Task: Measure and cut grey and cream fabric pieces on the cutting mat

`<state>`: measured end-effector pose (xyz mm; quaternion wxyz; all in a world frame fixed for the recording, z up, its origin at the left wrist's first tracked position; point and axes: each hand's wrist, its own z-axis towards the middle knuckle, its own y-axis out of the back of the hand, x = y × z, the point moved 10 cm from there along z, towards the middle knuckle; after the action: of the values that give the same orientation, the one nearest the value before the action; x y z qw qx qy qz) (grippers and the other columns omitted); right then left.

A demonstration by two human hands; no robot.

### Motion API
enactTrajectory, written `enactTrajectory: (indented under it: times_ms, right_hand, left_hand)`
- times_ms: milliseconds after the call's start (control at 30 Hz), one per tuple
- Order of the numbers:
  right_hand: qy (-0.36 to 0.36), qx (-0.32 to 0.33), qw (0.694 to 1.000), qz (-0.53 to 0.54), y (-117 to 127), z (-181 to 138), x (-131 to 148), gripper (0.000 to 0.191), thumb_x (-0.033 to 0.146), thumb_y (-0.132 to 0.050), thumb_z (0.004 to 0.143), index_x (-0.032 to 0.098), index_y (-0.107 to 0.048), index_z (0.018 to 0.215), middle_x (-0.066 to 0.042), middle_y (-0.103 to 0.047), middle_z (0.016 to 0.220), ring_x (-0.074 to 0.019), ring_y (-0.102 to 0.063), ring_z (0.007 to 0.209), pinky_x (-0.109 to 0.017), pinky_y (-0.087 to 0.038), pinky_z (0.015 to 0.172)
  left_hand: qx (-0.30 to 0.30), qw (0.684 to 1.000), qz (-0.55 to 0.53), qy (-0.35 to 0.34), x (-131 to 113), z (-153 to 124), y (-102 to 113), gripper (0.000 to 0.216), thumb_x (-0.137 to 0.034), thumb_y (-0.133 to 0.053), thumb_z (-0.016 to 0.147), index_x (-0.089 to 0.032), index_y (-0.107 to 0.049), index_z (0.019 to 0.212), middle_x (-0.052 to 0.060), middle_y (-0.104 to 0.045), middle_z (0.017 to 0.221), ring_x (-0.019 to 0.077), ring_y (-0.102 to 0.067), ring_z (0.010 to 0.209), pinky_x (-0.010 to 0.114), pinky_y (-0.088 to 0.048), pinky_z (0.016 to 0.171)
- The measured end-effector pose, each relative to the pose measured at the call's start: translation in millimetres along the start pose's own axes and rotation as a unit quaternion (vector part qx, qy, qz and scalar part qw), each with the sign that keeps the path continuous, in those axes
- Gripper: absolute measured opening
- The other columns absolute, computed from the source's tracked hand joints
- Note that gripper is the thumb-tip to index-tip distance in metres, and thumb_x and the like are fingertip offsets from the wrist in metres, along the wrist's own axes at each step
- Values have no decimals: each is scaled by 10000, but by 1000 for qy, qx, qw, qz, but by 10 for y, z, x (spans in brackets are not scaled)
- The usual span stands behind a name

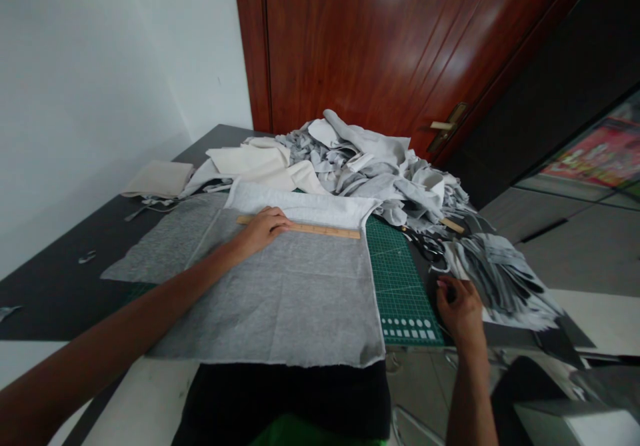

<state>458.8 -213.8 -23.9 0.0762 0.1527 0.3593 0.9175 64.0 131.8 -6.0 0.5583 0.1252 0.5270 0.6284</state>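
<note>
My left hand lies flat, fingers together, on a wooden ruler that rests across a large grey fabric sheet. The sheet covers most of a green cutting mat. My right hand is at the mat's right edge, fingers curled around something small and dark that I cannot make out. Black scissors lie just beyond that hand.
A heap of grey and white fabric scraps fills the back of the dark table. A stack of cut grey strips sits at the right. A folded beige cloth lies at the back left. A wooden door stands behind.
</note>
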Motion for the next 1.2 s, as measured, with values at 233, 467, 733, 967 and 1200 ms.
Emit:
enactTrajectory:
  times_ms: [233,467,733,967,1200]
  right_hand:
    - [-25,11,1000,1,6,12,-16,289,349,-552,924,157,-762,975,-132,-671,891,-287,-627,804,-436,-529,797]
    - [-23,12,1000,3,26,26,-9,276,369,-545,916,178,-744,934,-146,-706,880,-310,-654,840,-445,-541,810]
    - [-8,7,1000,-8,31,28,9,292,353,-545,918,157,-759,952,-141,-695,871,-298,-646,803,-441,-542,793]
    - [-12,18,1000,-2,18,25,13,301,356,-537,945,151,-755,980,-150,-691,900,-308,-638,818,-458,-534,810]
    - [-23,7,1000,-8,38,21,-21,328,393,-537,954,154,-760,927,-156,-702,858,-319,-633,821,-456,-517,805]
  left_hand:
    - [-8,1000,-10,-14,-30,17,-75,253,-298,-565,1050,-210,-799,1090,72,-704,1037,245,-619,1064,400,-509,1009]
    - [4,999,-30,-28,-51,54,-133,261,-313,-557,1069,-209,-788,1132,73,-717,1085,226,-627,1068,389,-510,1039]
    - [23,998,-41,-40,-112,51,-82,272,-314,-552,1070,-207,-777,1179,77,-718,1114,224,-634,1083,391,-495,1066]
    - [30,998,-27,-49,-190,11,-41,310,-305,-504,1085,-206,-766,1216,85,-698,1132,234,-613,1113,397,-483,1082]
    - [14,997,1,-76,-359,-3,41,327,-166,-495,1037,-217,-784,1182,88,-715,1162,232,-623,1149,415,-504,1088]
